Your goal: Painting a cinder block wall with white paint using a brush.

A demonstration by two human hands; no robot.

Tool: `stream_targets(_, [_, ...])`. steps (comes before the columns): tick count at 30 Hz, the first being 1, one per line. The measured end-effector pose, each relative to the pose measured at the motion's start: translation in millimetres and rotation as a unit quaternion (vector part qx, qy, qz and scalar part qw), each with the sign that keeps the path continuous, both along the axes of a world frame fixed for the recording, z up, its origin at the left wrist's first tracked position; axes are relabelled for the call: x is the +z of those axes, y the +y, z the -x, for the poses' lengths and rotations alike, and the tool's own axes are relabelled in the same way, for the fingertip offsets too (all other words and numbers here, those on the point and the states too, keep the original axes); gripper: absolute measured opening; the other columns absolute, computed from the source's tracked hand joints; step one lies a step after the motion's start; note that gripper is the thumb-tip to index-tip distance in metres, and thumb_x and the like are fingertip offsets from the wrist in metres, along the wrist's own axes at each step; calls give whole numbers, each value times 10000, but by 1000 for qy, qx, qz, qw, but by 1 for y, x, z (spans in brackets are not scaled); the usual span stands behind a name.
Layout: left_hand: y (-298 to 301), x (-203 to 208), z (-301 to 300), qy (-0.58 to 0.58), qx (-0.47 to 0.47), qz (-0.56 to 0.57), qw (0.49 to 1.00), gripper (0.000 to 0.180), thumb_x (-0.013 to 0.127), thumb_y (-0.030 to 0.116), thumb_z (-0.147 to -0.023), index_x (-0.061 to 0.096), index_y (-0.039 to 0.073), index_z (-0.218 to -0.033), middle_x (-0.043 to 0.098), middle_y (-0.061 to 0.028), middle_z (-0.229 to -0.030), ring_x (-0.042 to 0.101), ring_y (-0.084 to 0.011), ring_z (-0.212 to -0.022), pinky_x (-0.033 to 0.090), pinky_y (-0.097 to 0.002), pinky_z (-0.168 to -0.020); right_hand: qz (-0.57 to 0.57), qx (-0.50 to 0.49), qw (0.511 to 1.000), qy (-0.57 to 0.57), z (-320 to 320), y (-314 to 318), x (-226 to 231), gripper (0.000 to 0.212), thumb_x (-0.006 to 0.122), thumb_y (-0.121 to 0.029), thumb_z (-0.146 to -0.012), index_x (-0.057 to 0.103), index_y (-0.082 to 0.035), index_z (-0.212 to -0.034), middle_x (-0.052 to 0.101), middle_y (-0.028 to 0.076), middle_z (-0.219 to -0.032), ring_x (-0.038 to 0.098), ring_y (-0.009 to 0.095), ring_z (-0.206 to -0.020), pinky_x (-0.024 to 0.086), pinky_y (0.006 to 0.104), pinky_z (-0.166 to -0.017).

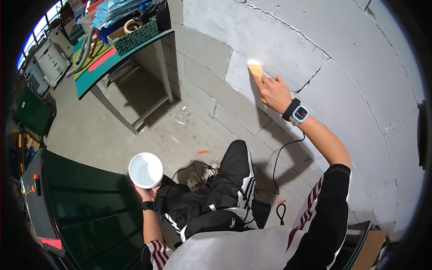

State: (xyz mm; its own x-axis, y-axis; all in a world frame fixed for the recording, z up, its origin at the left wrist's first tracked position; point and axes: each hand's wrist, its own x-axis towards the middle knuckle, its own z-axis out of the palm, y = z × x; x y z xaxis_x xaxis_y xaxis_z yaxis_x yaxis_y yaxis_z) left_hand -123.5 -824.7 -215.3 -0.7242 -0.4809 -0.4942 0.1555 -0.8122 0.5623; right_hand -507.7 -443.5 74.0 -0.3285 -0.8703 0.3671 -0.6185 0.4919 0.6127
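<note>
My right hand (274,93) is closed around the handle of a wide, pale wooden paintbrush (256,69), index finger laid along it. The brush's white tip touches the block wall (288,49), where a bright white wet-looking patch shows. Whitish coating covers the wall's upper and right part; the lower left blocks are bare grey. Low on the left, my left hand (146,192) grips a round white tub (155,163) from below and the side. Pale bluish-white contents or bottom show inside it; how full it is I cannot tell.
A green-topped table (103,65) stands at the upper left, with tape rolls in a box (132,39) and blue packets. A dark green bin (90,211) is close to my left arm. Black cable (275,173) hangs near my right leg. Clear plastic (180,114) lies by the wall.
</note>
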Motion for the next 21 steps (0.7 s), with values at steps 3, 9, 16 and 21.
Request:
stream_targets(3, [-7,-19,-10,6,-16,0,1000,799,346,653,-905,392,57,-1436,559,-214,-1323,611,-479,-1084,616,-456,-681,-4,-39,999,-18,-29,31,9,453,609,-126,-820,575,-39,-1263,566,21,-826,586,140,-687,388,303,-601])
stream_targets(9, [-20,-32,-9,14,-41,-16,999,791,367,633,-912,375,44,-1439,529,-235,-1342,578,-504,-1119,629,-469,-678,1,-154,987,-47,-90,69,20,361,615,-127,-857,609,-28,-1204,540,37,-769,566,168,-637,372,322,-574])
stream_targets(16, [-13,-17,0,48,-72,-44,995,806,363,643,-905,365,44,-1444,522,-252,-1342,580,-511,-1111,628,-482,-669,38,-61,997,-23,-55,34,26,425,641,-152,-870,575,-75,-1283,553,21,-803,554,151,-657,383,295,-578])
stream_targets(21, [-6,-19,3,12,-11,13,1000,794,346,656,-906,384,70,-1441,588,-232,-1273,646,-511,-963,625,-468,-602,13,-64,998,16,-30,23,19,464,640,-168,-842,566,-72,-1290,569,21,-841,570,140,-678,383,297,-589])
